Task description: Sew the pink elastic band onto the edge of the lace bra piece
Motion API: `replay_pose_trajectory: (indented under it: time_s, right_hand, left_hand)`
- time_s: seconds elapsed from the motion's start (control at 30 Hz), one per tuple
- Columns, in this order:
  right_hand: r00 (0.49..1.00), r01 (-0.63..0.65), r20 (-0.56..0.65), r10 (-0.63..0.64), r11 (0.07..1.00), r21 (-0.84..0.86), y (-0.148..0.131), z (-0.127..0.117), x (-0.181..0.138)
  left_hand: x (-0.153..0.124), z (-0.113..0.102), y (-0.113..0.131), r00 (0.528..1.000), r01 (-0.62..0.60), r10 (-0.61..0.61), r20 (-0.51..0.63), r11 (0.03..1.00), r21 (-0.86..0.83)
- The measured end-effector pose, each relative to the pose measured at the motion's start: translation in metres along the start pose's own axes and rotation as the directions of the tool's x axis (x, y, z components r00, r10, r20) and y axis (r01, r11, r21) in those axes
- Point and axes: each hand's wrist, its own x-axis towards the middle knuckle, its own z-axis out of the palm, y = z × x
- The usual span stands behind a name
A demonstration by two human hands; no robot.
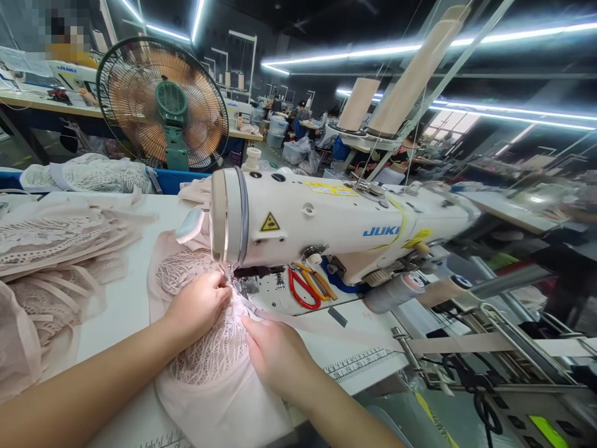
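Note:
My left hand rests flat on a pale pink lace garment, its fingertips right beside the needle area of the white JUKI sewing machine. My right hand presses the same lace from the near side, fingers pinching its edge where a beige elastic band runs in from the right. The needle itself is hidden behind my left fingers.
Stacks of pink lace pieces lie at the left of the white table. Red and orange scissors sit under the machine arm. A large fan stands behind. Thread cones tower at the back right. Other workstations fill the background.

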Motion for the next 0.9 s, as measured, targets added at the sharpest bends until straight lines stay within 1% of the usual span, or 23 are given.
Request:
replay_pose_trajectory:
  time_s: [0.13, 0.23, 0.4, 0.53, 0.6, 0.67, 0.7, 0.8, 0.83, 0.87, 0.9]
  right_hand:
    - [1.0, 0.001, -0.005, -0.001, 1.0, -0.015, -0.001, -0.003, 0.003]
    - [1.0, -0.004, -0.011, 0.003, 0.999, -0.035, -0.002, -0.006, 0.006]
    - [1.0, -0.021, 0.0, 0.021, 0.998, -0.051, -0.006, -0.01, 0.014]
    - [0.998, -0.057, -0.004, 0.056, 0.993, -0.106, -0.011, -0.012, 0.02]
    - [0.997, -0.078, -0.007, 0.078, 0.987, -0.139, -0.011, -0.012, 0.019]
    - [0.997, -0.072, -0.018, 0.07, 0.984, -0.162, -0.008, -0.012, 0.014]
    - [0.999, -0.054, -0.018, 0.052, 0.984, -0.171, -0.006, -0.012, 0.01]
    - [0.999, 0.043, 0.024, -0.04, 0.983, -0.178, 0.0, -0.01, -0.004]
    - [0.997, 0.067, 0.052, -0.058, 0.982, -0.175, 0.002, -0.01, -0.007]
    - [0.994, 0.079, 0.083, -0.066, 0.982, -0.17, 0.004, -0.009, -0.01]
    - [0.992, 0.084, 0.106, -0.067, 0.983, -0.165, 0.005, -0.009, -0.012]
  left_hand:
    - [0.002, -0.001, -0.002, 1.0, -0.028, 0.027, 0.002, 0.999, 0.024]
    - [0.006, -0.001, -0.005, 0.999, -0.048, 0.049, -0.011, 0.995, 0.083]
    - [0.013, -0.002, -0.013, 0.989, -0.141, 0.146, -0.01, 0.973, 0.182]
    - [0.018, -0.005, -0.017, 0.99, -0.131, 0.139, -0.029, 0.971, 0.199]
    - [0.015, -0.009, -0.017, 0.989, -0.136, 0.146, -0.037, 0.971, 0.195]
    - [0.007, -0.013, -0.018, 0.981, -0.17, 0.184, -0.059, 0.968, 0.187]
    - [0.0, -0.015, -0.019, 0.972, -0.21, 0.226, -0.07, 0.96, 0.184]
    - [-0.028, -0.016, -0.029, 0.921, -0.368, 0.387, -0.048, 0.903, 0.221]
    - [-0.038, -0.014, -0.034, 0.913, -0.391, 0.408, -0.017, 0.885, 0.252]
    - [-0.047, -0.011, -0.039, 0.92, -0.38, 0.391, 0.021, 0.879, 0.287]
    - [-0.054, -0.008, -0.044, 0.936, -0.345, 0.347, 0.054, 0.882, 0.32]
